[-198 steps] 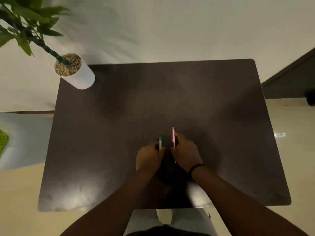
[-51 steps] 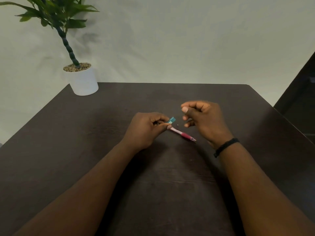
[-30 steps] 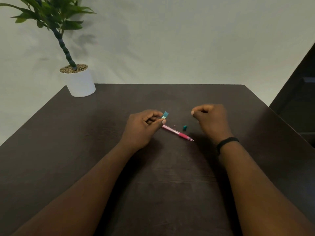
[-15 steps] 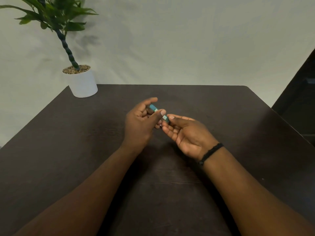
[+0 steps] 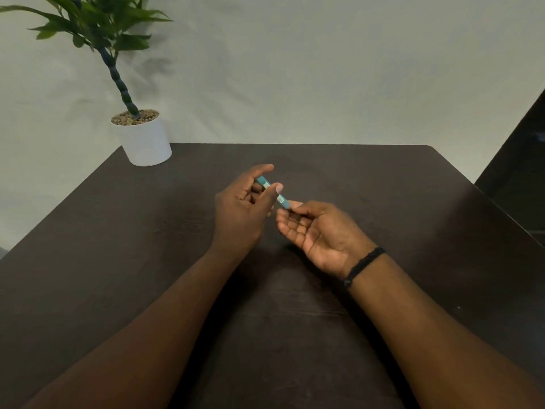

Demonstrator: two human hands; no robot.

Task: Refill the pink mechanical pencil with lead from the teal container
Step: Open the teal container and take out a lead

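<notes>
Dark wood-grain surface (image 5: 295, 335) fills the near view, bare between the two forearms that reach in from the bottom edge. On the right wrist sits a black band (image 5: 364, 265).

Further in, over the middle of the surface, the right hand (image 5: 320, 234) lies palm up and cupped, its fingers loosely curled and open, holding nothing that can be made out. The left hand (image 5: 240, 214) is raised just beside it, with thumb and fingers pinched on the teal container (image 5: 272, 192). That container is tilted, its lower end pointing down to the right and touching or nearly touching the right fingertips (image 5: 295, 205). Any lead leaving it is too thin to see.

As a judgement, the step in hand is tipping lead out of the container into the waiting palm. The pink mechanical pencil is not visible; it may lie hidden behind the hands, so it has still to be loaded. The next move calls for a gentle shake or tilt so that only a stick or two slides out, a steady cupped palm to catch it, then a light pinch that will not snap the lead.

At the far left corner stands a white pot (image 5: 144, 140) with a green plant (image 5: 97, 28), before a pale wall (image 5: 324, 69).
</notes>
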